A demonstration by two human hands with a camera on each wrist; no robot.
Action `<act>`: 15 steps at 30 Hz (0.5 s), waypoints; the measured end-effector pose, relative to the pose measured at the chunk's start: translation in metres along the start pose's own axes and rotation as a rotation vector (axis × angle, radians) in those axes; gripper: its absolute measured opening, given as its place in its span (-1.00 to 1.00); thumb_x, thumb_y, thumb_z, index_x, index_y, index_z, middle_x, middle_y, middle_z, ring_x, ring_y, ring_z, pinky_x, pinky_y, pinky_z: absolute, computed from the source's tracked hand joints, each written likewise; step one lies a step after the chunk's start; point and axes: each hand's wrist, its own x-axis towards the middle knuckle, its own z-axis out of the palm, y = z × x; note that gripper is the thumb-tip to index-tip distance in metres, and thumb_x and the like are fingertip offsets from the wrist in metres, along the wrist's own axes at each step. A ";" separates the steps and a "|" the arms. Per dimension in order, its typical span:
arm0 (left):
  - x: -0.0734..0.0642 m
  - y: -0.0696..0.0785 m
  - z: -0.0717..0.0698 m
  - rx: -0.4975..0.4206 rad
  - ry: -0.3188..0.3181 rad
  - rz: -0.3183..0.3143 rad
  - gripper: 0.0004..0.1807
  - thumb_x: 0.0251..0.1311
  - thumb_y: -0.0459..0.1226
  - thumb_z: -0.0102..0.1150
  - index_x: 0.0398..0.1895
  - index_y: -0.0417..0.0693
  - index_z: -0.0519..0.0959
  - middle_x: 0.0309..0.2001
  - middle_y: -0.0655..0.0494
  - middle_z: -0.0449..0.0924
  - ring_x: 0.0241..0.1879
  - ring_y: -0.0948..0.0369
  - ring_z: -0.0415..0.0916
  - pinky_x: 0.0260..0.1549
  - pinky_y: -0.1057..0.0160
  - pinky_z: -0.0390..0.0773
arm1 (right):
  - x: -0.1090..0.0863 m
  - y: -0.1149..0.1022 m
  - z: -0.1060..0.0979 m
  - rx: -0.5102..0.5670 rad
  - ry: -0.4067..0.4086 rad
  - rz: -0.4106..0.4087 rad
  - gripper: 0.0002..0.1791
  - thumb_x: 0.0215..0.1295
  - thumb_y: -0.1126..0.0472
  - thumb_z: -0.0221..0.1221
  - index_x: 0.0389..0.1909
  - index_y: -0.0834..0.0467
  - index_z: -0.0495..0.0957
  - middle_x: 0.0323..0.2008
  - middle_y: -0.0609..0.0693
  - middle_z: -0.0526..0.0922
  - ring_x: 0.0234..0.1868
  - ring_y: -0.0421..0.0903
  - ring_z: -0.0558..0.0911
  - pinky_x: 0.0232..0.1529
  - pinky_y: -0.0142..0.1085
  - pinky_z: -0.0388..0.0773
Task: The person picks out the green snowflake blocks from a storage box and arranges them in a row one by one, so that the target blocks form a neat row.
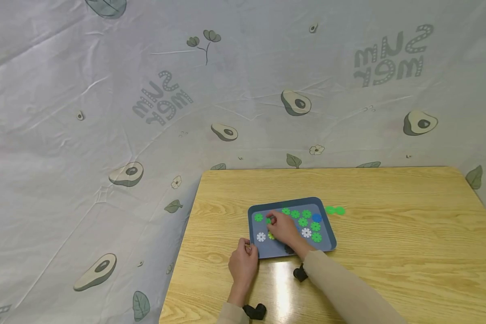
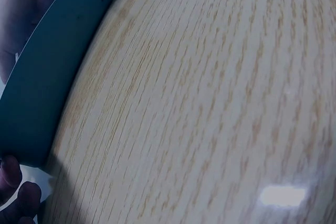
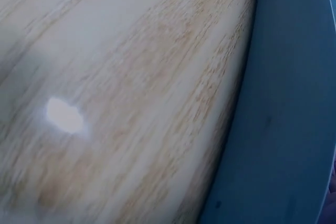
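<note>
A grey-blue tray (image 1: 273, 253) lies on the table with several notched plastic discs in it. My left hand (image 1: 244, 265) holds the tray's near left corner; in the left wrist view its fingertips (image 2: 10, 172) sit at the tray's wall (image 2: 58, 61). Over the tray's left half, my right hand (image 1: 284, 228) reaches in with bent fingers, right at a partly covered green disc (image 1: 268, 221). I cannot tell whether they pinch it. Close below are a yellow-green disc (image 1: 271, 235) and a white disc (image 1: 261, 236). The right wrist view shows mostly the tray's outer wall (image 3: 283, 103).
Two green discs (image 1: 335, 210) lie on the wooden table (image 1: 397, 225) just right of the tray. Inside the tray's right side are more green discs (image 1: 303, 222), a blue disc (image 1: 317, 218) and another white disc (image 1: 306, 232). A patterned curtain (image 1: 247, 90) hangs behind the table.
</note>
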 end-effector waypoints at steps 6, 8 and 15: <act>0.000 0.001 0.000 0.003 -0.003 -0.003 -0.92 0.22 -0.20 0.29 -0.32 0.02 0.60 -0.69 0.47 0.30 -0.72 0.37 0.22 -0.69 0.24 0.22 | -0.005 0.004 -0.012 0.032 0.017 0.027 -0.68 0.31 0.32 0.21 0.06 0.28 0.68 -0.33 -0.07 0.63 -0.34 -0.17 0.58 -0.24 -0.19 0.51; 0.000 0.001 0.000 0.002 -0.003 -0.001 -0.92 0.23 -0.20 0.27 -0.31 0.01 0.61 -0.69 0.46 0.30 -0.72 0.37 0.22 -0.69 0.24 0.22 | -0.005 0.003 -0.020 0.036 0.032 0.037 -0.68 0.34 0.30 0.19 0.06 0.27 0.68 -0.29 -0.05 0.64 -0.32 -0.15 0.59 -0.23 -0.18 0.52; -0.002 0.001 0.000 0.000 0.010 0.007 -0.95 0.21 -0.25 0.29 -0.32 0.06 0.59 -0.70 0.47 0.27 -0.73 0.38 0.19 -0.70 0.26 0.19 | 0.000 0.008 -0.051 0.058 0.099 0.018 -0.68 0.40 0.31 0.14 0.09 0.31 0.66 -0.24 0.02 0.64 -0.31 -0.09 0.57 -0.26 -0.18 0.48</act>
